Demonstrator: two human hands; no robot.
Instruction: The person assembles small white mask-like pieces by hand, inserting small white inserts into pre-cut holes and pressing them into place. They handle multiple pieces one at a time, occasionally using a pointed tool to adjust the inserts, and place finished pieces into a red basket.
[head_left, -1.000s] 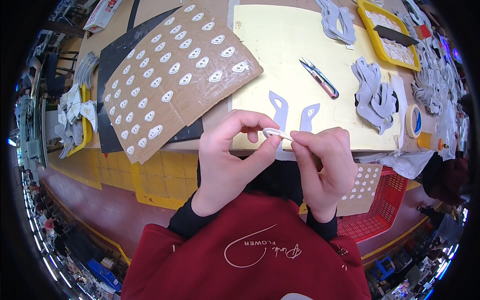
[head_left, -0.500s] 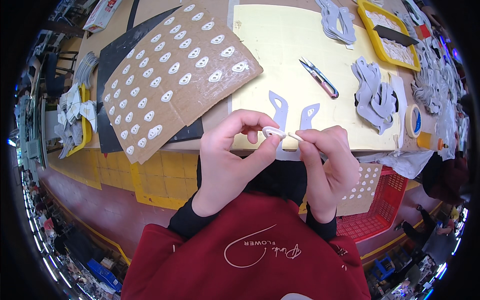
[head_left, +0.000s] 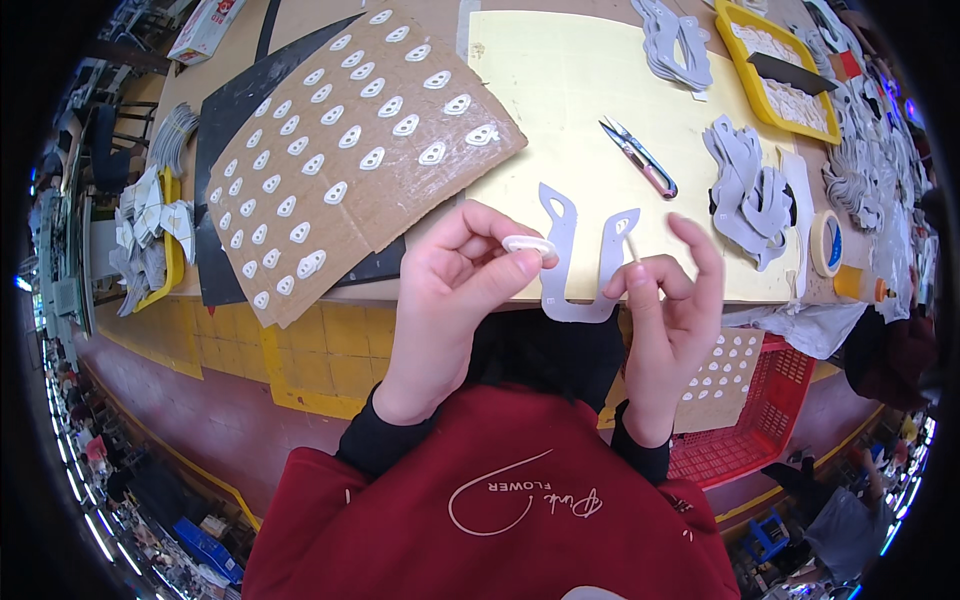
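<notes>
My left hand (head_left: pixel 455 290) pinches a small white oval ring piece (head_left: pixel 528 244) between thumb and fingers, just above the table's front edge. My right hand (head_left: pixel 665 305) holds a thin pale stick (head_left: pixel 632 249) upright between thumb and forefinger, its other fingers spread. Between the two hands lies a grey U-shaped cutout (head_left: pixel 578 255) with two pointed, slotted arms, flat on the yellow mat (head_left: pixel 570 90). To the left lies a brown cardboard sheet (head_left: pixel 350 140) covered with several white oval pieces.
Small snips with a pink handle (head_left: pixel 640 157) lie on the mat. Piles of grey cutouts (head_left: pixel 745 190) and a tape roll (head_left: pixel 825 243) sit at right, a yellow tray (head_left: pixel 790 75) behind them. A red basket (head_left: pixel 745 410) hangs below the table edge.
My hands were joined over the oval piece; they have drawn apart. The right hand has moved right with the stick, uncovering the grey cutout, and the left keeps the oval piece.
</notes>
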